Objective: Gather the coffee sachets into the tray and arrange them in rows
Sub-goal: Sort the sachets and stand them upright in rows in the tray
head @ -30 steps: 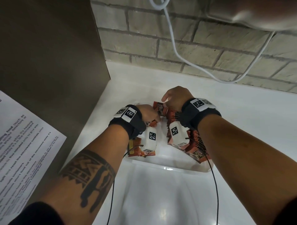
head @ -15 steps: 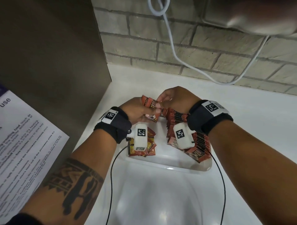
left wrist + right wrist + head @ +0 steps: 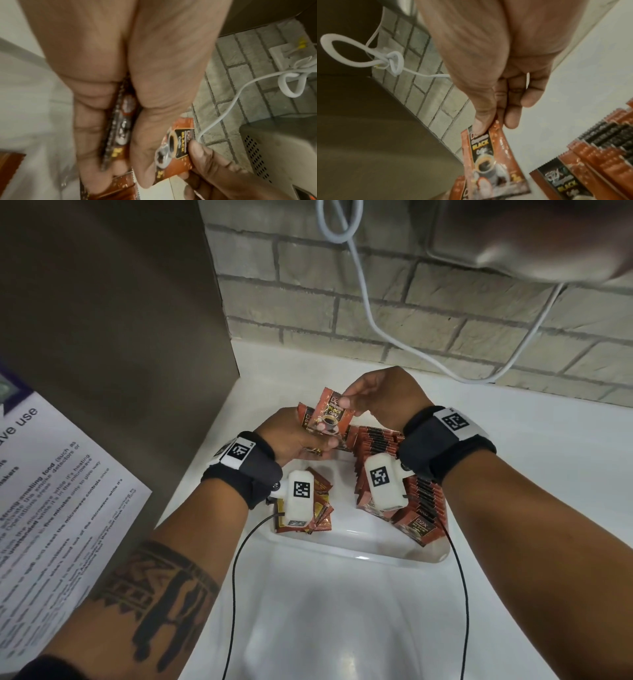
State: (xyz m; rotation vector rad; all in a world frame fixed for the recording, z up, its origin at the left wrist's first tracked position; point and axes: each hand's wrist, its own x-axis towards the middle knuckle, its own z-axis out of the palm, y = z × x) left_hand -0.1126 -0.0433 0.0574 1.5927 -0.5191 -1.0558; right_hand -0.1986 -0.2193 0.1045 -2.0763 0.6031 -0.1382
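From the head view, the left hand (image 3: 294, 436) grips a small bunch of sachets (image 3: 308, 422), too overlapped to count, while the right hand (image 3: 383, 398) pinches one sachet (image 3: 334, 414) above the tray (image 3: 342, 549) on the bench (image 3: 548, 440), where one row (image 3: 387, 460) and a loose pile (image 3: 320, 508) lie half hidden by wrist cameras. The blurred left wrist view shows two sachets (image 3: 120, 129) edge-on between curled fingers (image 3: 89, 135). In the right wrist view, thumb and fingers (image 3: 510, 117) clamp the sachet's top; the row (image 3: 599, 155) is cut off.

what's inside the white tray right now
In the tray: a standing row of coffee sachets on its right side and a loose pile on its left. Wrist cameras cover parts of both.
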